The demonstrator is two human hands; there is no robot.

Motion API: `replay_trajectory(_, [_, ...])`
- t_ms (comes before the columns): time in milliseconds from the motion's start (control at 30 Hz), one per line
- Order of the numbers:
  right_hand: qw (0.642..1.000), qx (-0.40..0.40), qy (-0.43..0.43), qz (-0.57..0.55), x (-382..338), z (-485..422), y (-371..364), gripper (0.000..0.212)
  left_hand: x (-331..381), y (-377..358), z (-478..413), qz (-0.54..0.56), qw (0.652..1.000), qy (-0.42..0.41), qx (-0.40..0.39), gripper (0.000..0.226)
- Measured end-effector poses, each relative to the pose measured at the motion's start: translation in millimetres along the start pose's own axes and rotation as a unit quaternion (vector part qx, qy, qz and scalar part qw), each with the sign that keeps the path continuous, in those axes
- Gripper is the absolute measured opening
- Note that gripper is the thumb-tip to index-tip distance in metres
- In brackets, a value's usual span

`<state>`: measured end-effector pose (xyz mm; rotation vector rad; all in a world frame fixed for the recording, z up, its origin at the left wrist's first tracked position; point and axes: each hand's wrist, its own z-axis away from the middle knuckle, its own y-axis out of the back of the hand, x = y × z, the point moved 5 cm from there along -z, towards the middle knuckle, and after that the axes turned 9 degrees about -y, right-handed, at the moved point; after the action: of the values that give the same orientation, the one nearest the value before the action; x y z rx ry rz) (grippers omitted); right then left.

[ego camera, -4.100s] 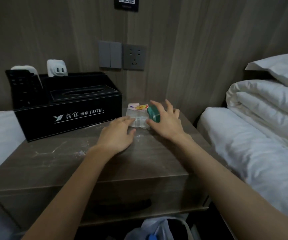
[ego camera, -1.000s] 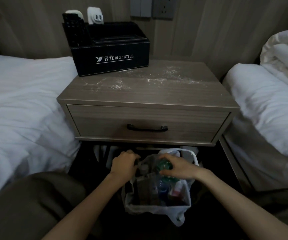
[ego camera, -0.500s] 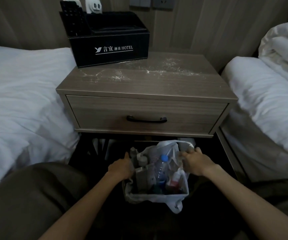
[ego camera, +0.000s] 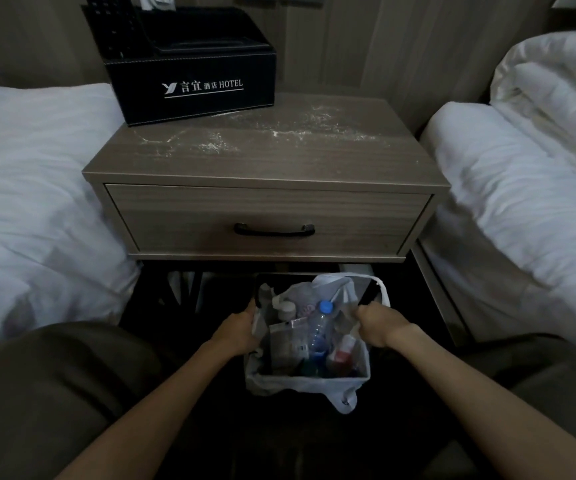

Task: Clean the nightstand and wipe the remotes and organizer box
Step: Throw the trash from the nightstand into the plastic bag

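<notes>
A wood nightstand (ego camera: 269, 168) stands between two beds, with white powdery dust smeared across its top. At its back left sits the black organizer box (ego camera: 193, 84) marked HOTEL, a black remote (ego camera: 113, 26) upright in its left slot. On the floor below the drawer stands a small trash bin (ego camera: 309, 381) lined with a white plastic bag and holding bottles and wrappers. My left hand (ego camera: 236, 332) grips the bin's left rim. My right hand (ego camera: 378, 323) grips the right rim and the bag's edge.
White beds flank the nightstand, one on the left (ego camera: 30, 188) and one on the right (ego camera: 522, 188); a folded duvet (ego camera: 556, 84) lies on the right one. The drawer with its black handle (ego camera: 274, 230) is closed. My knees in dark trousers frame the bin.
Earlier, both hands held a small plastic bottle on the nightstand; it went into the bin. In the last second the hands moved from the bin's contents out to its two rims.
</notes>
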<state>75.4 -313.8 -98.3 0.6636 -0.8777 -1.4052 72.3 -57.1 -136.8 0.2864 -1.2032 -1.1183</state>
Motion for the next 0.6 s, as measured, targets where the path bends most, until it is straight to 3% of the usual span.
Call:
replay_trajectory(100, [1.0, 0.007, 0.006, 0.027, -3.1, 7.8, 7.5, 0.042, 4.9, 6.4, 7.1, -0.077, 0.997, 0.021, -0.012, 0.08])
replay_trajectory(233, [0.995, 0.079, 0.044, 0.046, -9.8, 28.9, 37.3, 0.047, 31.2, 26.6, 22.0, -0.132, 0.991, 0.005, 0.008, 0.068])
replay_trajectory(367, [0.984, 0.158, 0.086, -0.018, -12.1, 66.8, 75.1, 0.047, 69.0, 66.2, 49.0, -0.107, 0.987, -0.06, 0.107, 0.063])
replay_trajectory(600, [0.928, 0.319, 0.145, -0.13, -8.9, 156.2, 148.6, 0.044, 141.2, 144.3, 118.3, -0.169, 0.935, -0.142, 0.279, 0.055])
